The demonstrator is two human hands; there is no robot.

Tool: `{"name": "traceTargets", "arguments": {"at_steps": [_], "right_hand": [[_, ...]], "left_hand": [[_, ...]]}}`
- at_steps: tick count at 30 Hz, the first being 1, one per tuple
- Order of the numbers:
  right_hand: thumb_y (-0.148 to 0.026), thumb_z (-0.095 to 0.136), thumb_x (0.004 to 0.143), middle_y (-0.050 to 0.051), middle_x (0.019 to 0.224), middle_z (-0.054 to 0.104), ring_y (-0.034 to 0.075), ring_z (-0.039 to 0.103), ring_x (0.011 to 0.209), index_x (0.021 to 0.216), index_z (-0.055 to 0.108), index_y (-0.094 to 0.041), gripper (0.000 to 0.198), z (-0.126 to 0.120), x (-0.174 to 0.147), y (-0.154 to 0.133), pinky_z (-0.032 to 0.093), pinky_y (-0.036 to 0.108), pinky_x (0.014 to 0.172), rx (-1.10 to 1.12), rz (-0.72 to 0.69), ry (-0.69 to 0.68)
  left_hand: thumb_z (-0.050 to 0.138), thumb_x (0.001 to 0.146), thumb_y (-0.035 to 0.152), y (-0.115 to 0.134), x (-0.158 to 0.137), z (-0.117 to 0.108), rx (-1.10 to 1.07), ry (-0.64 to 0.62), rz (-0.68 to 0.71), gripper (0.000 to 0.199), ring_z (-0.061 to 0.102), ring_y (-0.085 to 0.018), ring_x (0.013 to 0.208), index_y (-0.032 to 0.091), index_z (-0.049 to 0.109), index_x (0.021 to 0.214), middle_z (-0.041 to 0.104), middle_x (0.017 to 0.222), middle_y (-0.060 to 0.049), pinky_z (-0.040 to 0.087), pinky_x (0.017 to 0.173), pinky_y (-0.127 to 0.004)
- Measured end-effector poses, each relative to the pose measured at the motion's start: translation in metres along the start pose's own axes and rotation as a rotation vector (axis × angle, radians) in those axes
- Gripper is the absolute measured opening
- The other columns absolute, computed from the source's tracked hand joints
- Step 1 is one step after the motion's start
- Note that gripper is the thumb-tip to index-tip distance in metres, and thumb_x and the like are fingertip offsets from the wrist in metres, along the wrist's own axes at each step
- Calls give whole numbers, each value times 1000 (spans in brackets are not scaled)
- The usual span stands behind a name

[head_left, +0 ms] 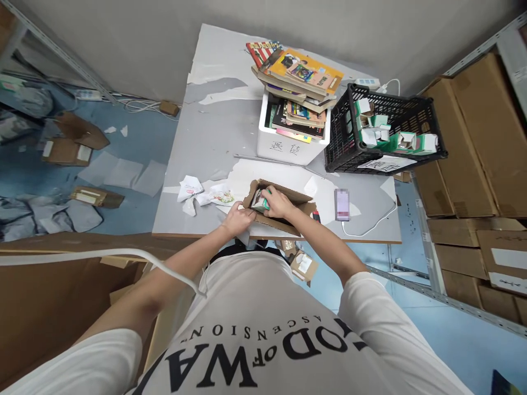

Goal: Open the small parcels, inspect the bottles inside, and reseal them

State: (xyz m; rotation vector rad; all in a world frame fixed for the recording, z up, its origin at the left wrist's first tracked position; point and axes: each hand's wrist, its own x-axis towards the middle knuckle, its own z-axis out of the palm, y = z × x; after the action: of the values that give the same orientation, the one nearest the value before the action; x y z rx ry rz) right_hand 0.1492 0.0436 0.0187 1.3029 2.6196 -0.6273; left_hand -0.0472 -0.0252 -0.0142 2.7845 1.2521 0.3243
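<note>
An opened brown cardboard box (284,224) lies near the front edge of the table, its flaps up. My left hand (241,218) grips the box's near left corner, fingers bent against the cardboard. Reaching into the box, my right hand (276,202) closes around a small green-and-white carton (259,202) at the left end. Part of that carton is hidden by my fingers and the box wall. Crumpled white paper (220,193) lies left of the box. Just right of it is a small red-and-black object (316,216) whose kind I cannot make out.
A white bin (294,148) full of books (302,71) stands behind the box. Beside it is a black plastic crate (346,156) with green-and-white cartons. A phone (342,204) charges at the right. Cardboard boxes (465,148) fill the right shelf; packaging litters the floor.
</note>
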Motion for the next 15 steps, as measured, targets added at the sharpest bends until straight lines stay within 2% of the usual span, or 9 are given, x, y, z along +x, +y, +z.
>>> {"name": "traceTargets", "arguments": {"at_steps": [6,11,13,15], "right_hand": [[-26,64,66,16,127,41,28,51,110,105,48,-19,42,-34,-38,22,47,37,87,167,-60,432],[-30,67,63,16,123,41,34,42,121,100,45,-21,43,-86,-67,40,43,48,93,207,-127,824],[-33,68,62,14,120,41,34,41,121,98,45,-22,44,-104,-85,43,41,52,94,219,-144,926],[-33,69,61,13,119,42,34,43,119,96,44,-22,45,-110,-101,43,41,53,94,238,-150,973]], "left_hand": [[42,81,2,-21,14,5,-15,106,-61,27,61,-15,61,19,63,76,70,71,-3,38,88,-41],[42,75,0,-44,46,8,-29,117,-153,26,56,-15,55,19,59,67,64,60,-2,35,88,-44],[42,73,0,-54,60,11,-24,114,-175,26,56,-15,54,18,60,66,62,56,-3,34,89,-45],[42,71,0,-63,74,13,-27,106,-207,27,58,-17,55,18,61,66,62,56,-4,33,90,-47]]}}
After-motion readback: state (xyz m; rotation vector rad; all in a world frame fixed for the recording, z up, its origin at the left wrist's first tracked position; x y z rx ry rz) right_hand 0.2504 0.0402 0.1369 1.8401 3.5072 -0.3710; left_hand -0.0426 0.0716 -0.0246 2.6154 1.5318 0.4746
